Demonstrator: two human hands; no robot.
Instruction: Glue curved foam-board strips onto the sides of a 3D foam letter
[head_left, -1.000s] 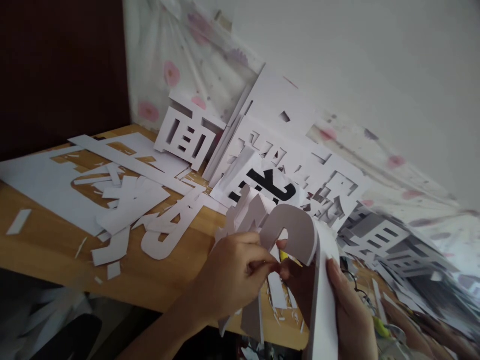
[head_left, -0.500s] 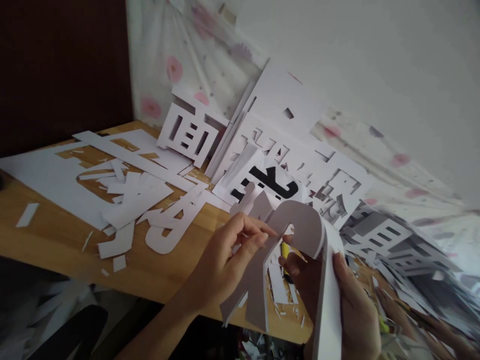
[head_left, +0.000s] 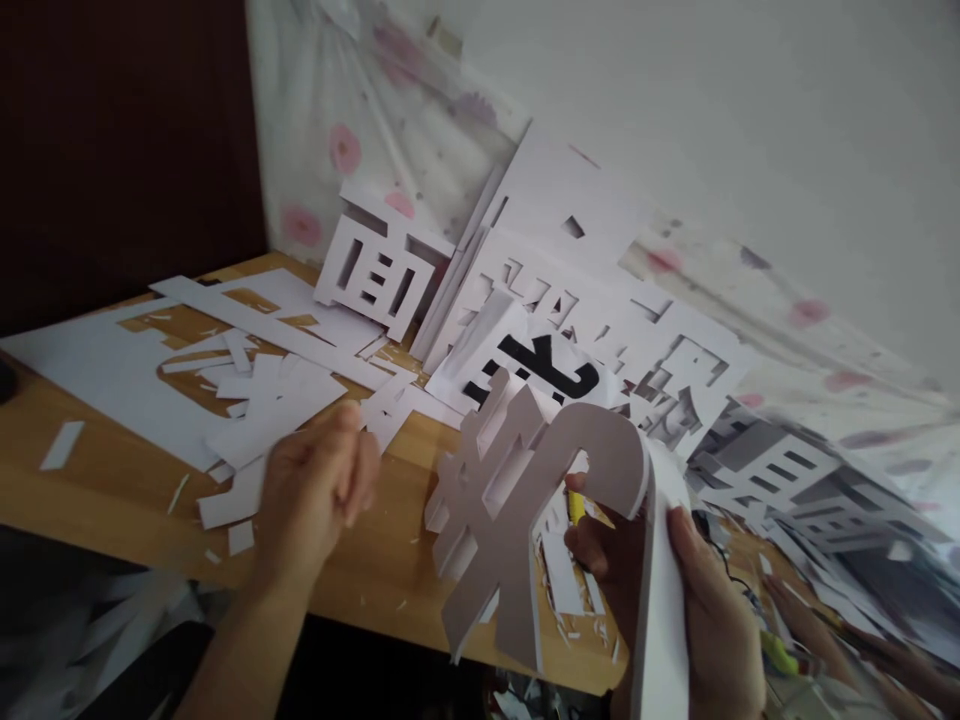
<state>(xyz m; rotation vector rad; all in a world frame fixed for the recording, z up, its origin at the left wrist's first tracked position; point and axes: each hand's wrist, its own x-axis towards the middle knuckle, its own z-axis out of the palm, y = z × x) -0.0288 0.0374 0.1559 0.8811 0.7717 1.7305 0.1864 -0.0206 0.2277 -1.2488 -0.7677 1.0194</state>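
Gripping a thick white character cut-out (head_left: 514,520), the right hand (head_left: 712,610) has its thumb on the long outer edge and its other fingers behind; the piece is held tilted above the front of the wooden table (head_left: 397,545). A yellow object (head_left: 576,505) shows beside those fingers. The left hand (head_left: 319,480), apart from the piece, has its fingers curled narrowly together over the table; whether they hold a scrap cannot be told. Loose white offcuts (head_left: 277,410) lie near it, partly over a sheet with cut openings (head_left: 97,370). A paper with a black character (head_left: 559,375) stands behind the piece, before leaning white boards (head_left: 581,195).
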